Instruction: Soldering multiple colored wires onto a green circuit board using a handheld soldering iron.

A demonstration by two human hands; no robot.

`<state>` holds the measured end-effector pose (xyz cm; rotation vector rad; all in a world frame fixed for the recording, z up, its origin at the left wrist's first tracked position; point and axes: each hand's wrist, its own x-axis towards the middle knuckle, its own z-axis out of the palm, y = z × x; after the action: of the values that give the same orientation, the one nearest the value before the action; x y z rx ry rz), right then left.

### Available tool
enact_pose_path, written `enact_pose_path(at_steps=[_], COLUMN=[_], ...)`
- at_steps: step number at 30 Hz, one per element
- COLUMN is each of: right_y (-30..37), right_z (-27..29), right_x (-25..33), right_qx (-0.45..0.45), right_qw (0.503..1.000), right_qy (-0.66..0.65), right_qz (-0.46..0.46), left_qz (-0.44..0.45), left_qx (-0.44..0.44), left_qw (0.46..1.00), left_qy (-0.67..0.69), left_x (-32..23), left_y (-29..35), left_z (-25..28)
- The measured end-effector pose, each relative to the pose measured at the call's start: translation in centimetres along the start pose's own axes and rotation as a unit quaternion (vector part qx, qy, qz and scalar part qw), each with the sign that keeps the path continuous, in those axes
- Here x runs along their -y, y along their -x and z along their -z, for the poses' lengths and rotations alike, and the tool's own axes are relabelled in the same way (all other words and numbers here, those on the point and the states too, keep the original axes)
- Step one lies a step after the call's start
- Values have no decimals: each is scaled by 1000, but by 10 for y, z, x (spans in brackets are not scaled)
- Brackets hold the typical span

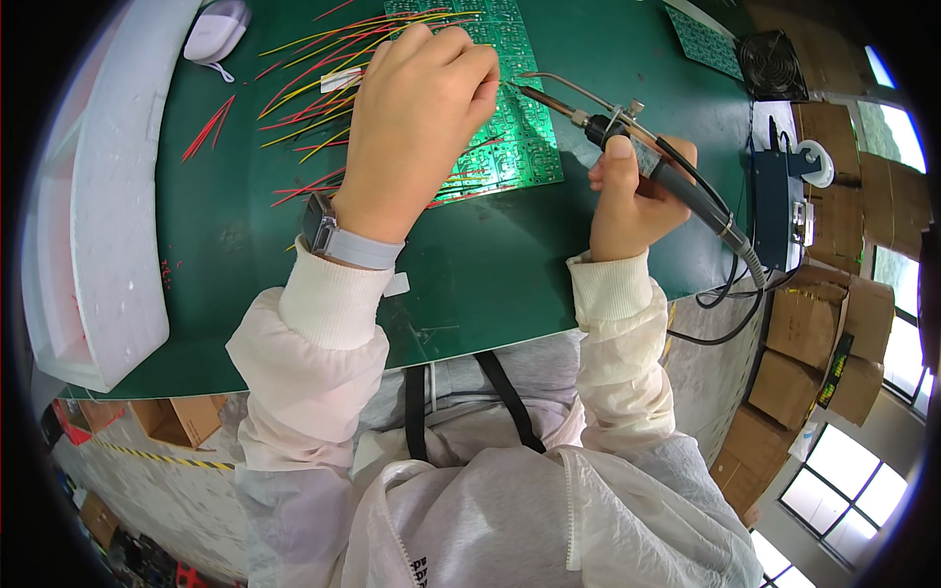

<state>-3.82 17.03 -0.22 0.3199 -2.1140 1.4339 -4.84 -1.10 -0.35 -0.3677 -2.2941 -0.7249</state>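
My right hand [632,196] is wrapped round a soldering iron [676,176], its thumb lying along the grip. A thin curved metal tube is clamped beside the iron's shaft, and both point left at a green circuit board panel [534,147]. Over that panel, my left hand [421,108] has its fingers curled closed close to the iron's tip; what they pinch is hidden. Red and yellow wires [314,122] fan out leftward from the board, partly under my left hand. A small white piece [340,80] lies across some of them.
Several loose red wires [209,127] and a pale lilac case [217,31] lie left, beside a white foam box [98,216]. Right stand a dark blue station [774,211] with a white spool [815,164], a black fan [772,65] and another board [704,41]. The iron's cable hangs past the table edge.
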Motion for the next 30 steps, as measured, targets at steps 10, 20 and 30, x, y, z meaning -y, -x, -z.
enact_pose_path(at_steps=[10,20,30], right_y=[3,2,4], right_z=[-2,-2,-2], right_x=[2,2,1], right_qx=[-19,-7,-30], right_qw=[998,1000,999], right_qy=[-47,-30,-42], right_qz=[-45,6,-12], left_qz=[-9,-9,-6], left_qx=[2,16,20], left_qw=[1000,1000,1000], left_qy=[-13,21,22], left_x=[0,1,-1], left_y=[0,0,0], left_z=[0,0,1])
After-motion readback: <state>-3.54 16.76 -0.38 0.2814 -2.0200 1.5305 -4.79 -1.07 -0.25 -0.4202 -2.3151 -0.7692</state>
